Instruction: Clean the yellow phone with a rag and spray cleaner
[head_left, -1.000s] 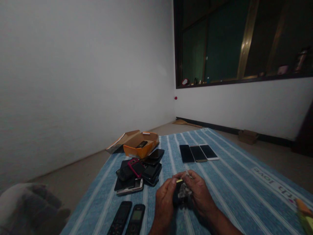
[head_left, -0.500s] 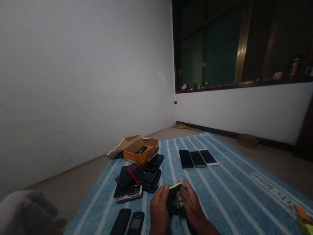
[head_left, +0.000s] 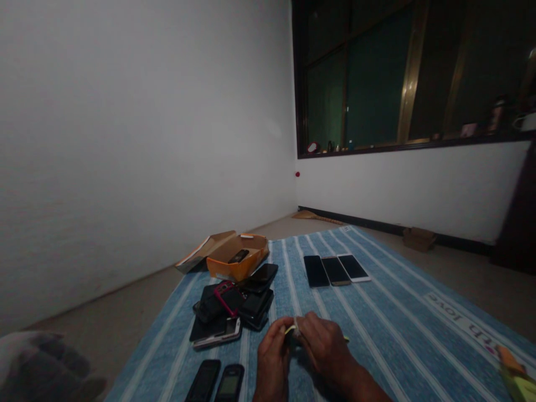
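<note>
My left hand (head_left: 272,357) is closed around a dark phone with a yellow-green edge (head_left: 290,330); most of the phone is hidden behind the fingers. My right hand (head_left: 329,346) bends over it, pinching a crumpled greyish cloth (head_left: 297,325) against the phone, and only a little of the cloth shows. To the left of my hands, a black keypad phone (head_left: 229,383) and a black phone (head_left: 203,381) lie side by side. Beyond them is a heap of dark phones (head_left: 255,304), with a pink-framed phone (head_left: 226,297) on top.
An open orange box (head_left: 237,269) with a phone inside stands behind the heap. Three phones (head_left: 335,271) lie in a row at the far right on the striped blue cloth (head_left: 377,324). An orange and yellow thing (head_left: 513,371) is at the right edge. White walls stand behind.
My right hand has turned over the phone, covering most of it and the cloth. Before, the phone's dark face showed between my hands. The view has shifted slightly.
</note>
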`<state>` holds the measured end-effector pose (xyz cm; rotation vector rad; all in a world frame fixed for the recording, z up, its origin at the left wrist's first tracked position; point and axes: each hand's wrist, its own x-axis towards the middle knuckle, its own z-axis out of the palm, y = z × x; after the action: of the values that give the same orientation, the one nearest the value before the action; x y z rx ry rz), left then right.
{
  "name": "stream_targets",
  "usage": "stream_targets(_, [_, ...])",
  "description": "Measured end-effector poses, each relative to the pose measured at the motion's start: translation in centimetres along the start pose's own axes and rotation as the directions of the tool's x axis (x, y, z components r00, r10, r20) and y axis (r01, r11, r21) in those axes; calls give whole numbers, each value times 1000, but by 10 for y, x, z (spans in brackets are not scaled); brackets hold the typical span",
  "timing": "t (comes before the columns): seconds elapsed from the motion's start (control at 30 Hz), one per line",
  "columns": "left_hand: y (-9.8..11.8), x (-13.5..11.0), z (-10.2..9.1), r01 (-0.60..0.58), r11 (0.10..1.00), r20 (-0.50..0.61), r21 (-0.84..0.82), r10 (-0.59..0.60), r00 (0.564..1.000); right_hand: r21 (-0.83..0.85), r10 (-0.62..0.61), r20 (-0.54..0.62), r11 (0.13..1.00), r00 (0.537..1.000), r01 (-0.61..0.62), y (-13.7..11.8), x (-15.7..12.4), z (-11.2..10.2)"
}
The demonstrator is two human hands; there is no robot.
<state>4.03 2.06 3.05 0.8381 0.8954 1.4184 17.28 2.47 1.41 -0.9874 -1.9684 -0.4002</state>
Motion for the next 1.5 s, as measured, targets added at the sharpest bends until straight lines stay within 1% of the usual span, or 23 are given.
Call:
stream_targets(0.07, [-8,5,-9,-52,998,-37,41,54,998,-44,-33,31,998,999,35,-3,-1,5])
stream_targets(0.17, [-17,11,-19,-98,989,-62,112,105,993,-73,-54,52,996,997,58,-6,-3,14])
stream_targets(0.33, [-26,14,-26,-110,970,14,215,109,994,-113,-100,43,988,994,104,-9,-6,21])
stream_targets(0.5, [-27,14,-27,-88,963,57,253,76,995,-79,-83,118,993,990,92,-7,-6,13])
stream_targets(0.57, [-26,14,-26,-92,954,69,285,76,995,-14,-52,134,998,990,54,-6,-4,10])
stream_targets(0.6, [-26,14,-26,-101,946,74,309,81,994,31,-19,138,999,990,15,-5,-3,9])
stream_targets(0.7, [-25,14,-25,-151,905,100,397,121,988,209,134,108,966,985,-154,-2,4,8])
stream_targets(0.77, [-23,13,-25,-183,871,119,457,144,982,349,286,34,894,958,-279,2,11,7])
stream_targets(0.8, [-22,12,-24,-192,853,128,486,148,981,420,367,-10,846,930,-329,3,15,7])
stream_targets(0.87, [-19,11,-22,-201,821,133,534,154,979,538,520,-89,743,849,-398,6,23,5])
stream_targets(0.93, [-17,10,-21,-211,801,135,561,163,977,630,627,-115,645,770,-432,6,31,6])
stream_targets(1.0, [-16,11,-21,-222,798,134,560,177,975,722,709,-63,518,702,-459,0,37,10])
stream_targets(1.1, [-17,14,-21,-229,827,125,513,192,973,832,796,115,249,594,-496,-16,48,19])
stream_targets(1.13, [-18,15,-22,-224,843,118,489,190,975,850,809,163,176,565,-497,-22,52,22])
stream_targets(1.17, [-19,16,-22,-213,859,109,466,184,977,864,811,193,127,553,-488,-27,56,24])
stream_targets(1.2, [-21,17,-23,-198,872,100,448,171,980,875,811,204,101,549,-474,-31,60,26])
stream_targets(1.23, [-22,18,-23,-178,882,86,436,157,984,881,810,198,100,553,-462,-33,64,28])
stream_targets(1.3, [-27,21,-26,-141,893,54,428,130,990,875,801,156,159,578,-457,-36,69,31])
stream_targets(1.37, [-33,24,-30,-108,901,24,421,109,994,837,779,108,264,617,-480,-37,70,36])
stream_targets(1.43, [-39,27,-35,-65,914,2,400,71,998,774,745,55,388,665,-499,-38,69,42])
stream_targets(1.5, [-43,31,-39,-40,934,47,354,25,999,697,696,-14,521,718,-492,-40,66,47])
